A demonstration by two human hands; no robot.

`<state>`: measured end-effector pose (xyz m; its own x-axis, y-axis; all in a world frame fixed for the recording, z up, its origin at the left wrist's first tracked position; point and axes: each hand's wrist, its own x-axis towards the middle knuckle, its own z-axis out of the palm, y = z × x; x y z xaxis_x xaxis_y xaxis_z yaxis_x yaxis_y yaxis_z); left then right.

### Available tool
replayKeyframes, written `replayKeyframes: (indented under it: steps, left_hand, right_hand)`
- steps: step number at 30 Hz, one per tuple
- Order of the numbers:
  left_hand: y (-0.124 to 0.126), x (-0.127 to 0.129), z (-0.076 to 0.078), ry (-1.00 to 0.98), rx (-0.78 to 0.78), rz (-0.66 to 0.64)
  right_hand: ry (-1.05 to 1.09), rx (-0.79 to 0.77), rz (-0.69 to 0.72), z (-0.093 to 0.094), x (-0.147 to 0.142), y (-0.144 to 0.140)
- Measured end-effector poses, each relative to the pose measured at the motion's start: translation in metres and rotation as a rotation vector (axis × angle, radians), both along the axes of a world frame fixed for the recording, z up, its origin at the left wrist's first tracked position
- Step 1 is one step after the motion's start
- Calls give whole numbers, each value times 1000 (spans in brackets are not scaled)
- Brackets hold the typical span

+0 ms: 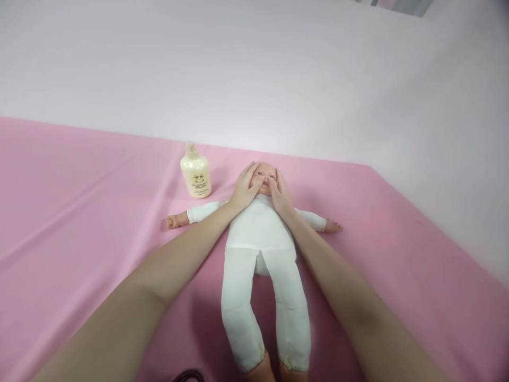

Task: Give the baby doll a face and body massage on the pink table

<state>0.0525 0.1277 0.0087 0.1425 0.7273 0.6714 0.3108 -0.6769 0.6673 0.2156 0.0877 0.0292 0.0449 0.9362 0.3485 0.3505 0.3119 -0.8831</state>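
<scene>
A baby doll [260,228] in white cloth lies on its back, arms spread out to both sides and legs toward me. Against one side of the doll's head [264,168], at the left of the view, lies my left hand [244,187], its fingers stretched along the head and its thumb on the cheek by the nose. My right hand [280,192] rests on the opposite side in the same way, with its thumb near the doll's mouth and nose. Both hands are open and touch the face without closing round it. My palms hide the sides of the head.
A pump bottle [196,172] of pale yellow liquid stands upright left of the doll's head. Pink cloth [99,212] with some folds covers the table, whose far edge runs behind the bottle. Part of a dark looped object [189,375] shows at the bottom edge.
</scene>
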Motion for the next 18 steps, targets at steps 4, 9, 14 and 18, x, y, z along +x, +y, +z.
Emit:
replayKeyframes:
  steps: [4, 9, 14, 18]
  left_hand:
    - [1, 0, -1, 1, 12, -1]
    - [0, 1, 1, -4, 1, -1]
    - [0, 1, 1, -12, -7, 1]
    - [1, 1, 0, -12, 1, -2]
  right_hand:
    - [-6, 6, 1, 0, 0, 0]
    - [-2, 5, 16, -1, 1, 0]
    - [-13, 4, 12, -1, 2, 0]
    - [-16, -6, 11, -1, 3, 1]
